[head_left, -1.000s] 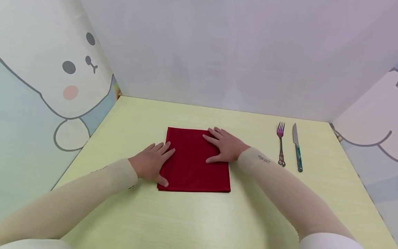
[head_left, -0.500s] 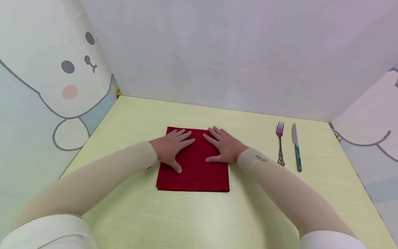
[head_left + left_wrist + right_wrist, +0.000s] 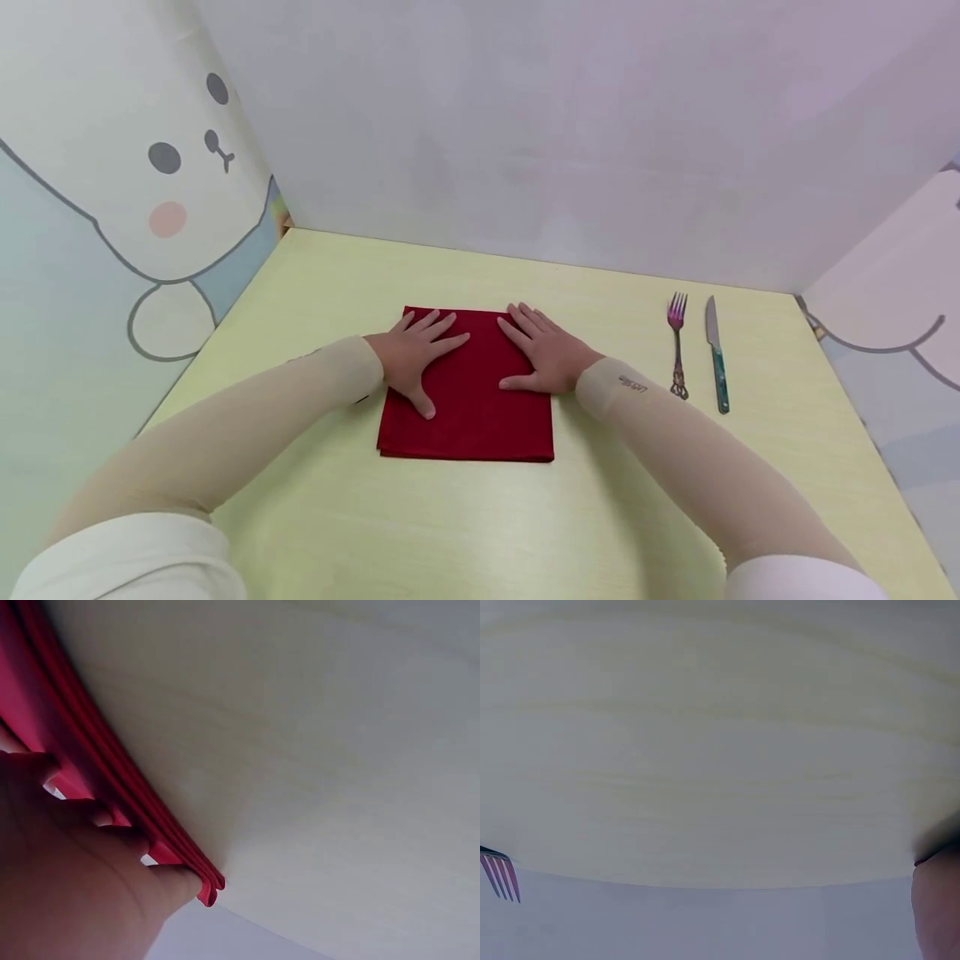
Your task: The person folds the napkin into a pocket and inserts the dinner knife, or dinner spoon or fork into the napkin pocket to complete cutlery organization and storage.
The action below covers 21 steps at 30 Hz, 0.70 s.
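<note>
A folded red cloth (image 3: 472, 425) lies flat on the table as a near square. On its upper left part rests my left hand (image 3: 408, 360), fingers spread and straight, thumb pointing toward the near side. My right hand (image 3: 553, 358) lies palm down over the cloth's right edge, also with straight fingers. The left wrist view shows stacked layers along the edge of the red cloth (image 3: 124, 761), beside the fingers of the left hand (image 3: 75, 877). Only a small part of the right hand (image 3: 939, 907) enters the right wrist view.
To the right of the cloth lie a fork (image 3: 678, 350) with an ornate handle and a green-handled knife (image 3: 717, 354), roughly parallel. A pale wood table (image 3: 465, 533) carries everything. Behind it rises a plain light wall (image 3: 525, 150); printed cartoon panels (image 3: 97, 242) flank both sides.
My left hand has slid from the cloth's left edge up and right onto its upper left part, then stayed there. The right hand has shifted very slightly right.
</note>
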Motion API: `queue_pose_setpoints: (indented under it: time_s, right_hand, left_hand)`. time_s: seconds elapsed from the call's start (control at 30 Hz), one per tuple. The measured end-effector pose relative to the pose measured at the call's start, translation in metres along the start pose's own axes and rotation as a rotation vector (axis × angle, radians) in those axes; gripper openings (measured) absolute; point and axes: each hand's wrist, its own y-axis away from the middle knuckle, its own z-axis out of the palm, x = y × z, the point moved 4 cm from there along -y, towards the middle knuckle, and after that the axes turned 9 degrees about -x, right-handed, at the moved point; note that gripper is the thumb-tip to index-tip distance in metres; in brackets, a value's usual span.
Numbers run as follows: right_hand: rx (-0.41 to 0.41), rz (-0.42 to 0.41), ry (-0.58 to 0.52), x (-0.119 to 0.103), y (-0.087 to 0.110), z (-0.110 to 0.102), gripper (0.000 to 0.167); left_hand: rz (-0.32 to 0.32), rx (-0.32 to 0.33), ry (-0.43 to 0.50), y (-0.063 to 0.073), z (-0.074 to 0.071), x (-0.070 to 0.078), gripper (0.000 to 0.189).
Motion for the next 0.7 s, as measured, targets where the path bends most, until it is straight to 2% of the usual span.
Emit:
queue_pose_setpoints:
  time_s: [0.17, 0.3, 0.47, 0.7]
  right_hand:
    - [0.018, -0.025, 0.008, 0.003, 0.009, 0.001, 0.114]
    - [0.003, -0.059, 0.008, -0.005, 0.023, 0.005, 0.114]
    - [-0.035, -0.100, -0.012, -0.021, 0.047, 0.010, 0.110]
    - [-0.041, -0.145, 0.050, -0.042, 0.086, 0.019, 0.103]
  left_hand:
    - [-0.001, -0.006, -0.005, -0.001, -0.003, 0.001, 0.136]
    - [-0.014, -0.012, -0.017, 0.001, -0.005, 0.001, 0.136]
    - [-0.007, -0.006, -0.020, 0.004, -0.005, 0.002, 0.135]
    - [0.000, -0.003, -0.016, 0.003, -0.002, 0.003, 0.135]
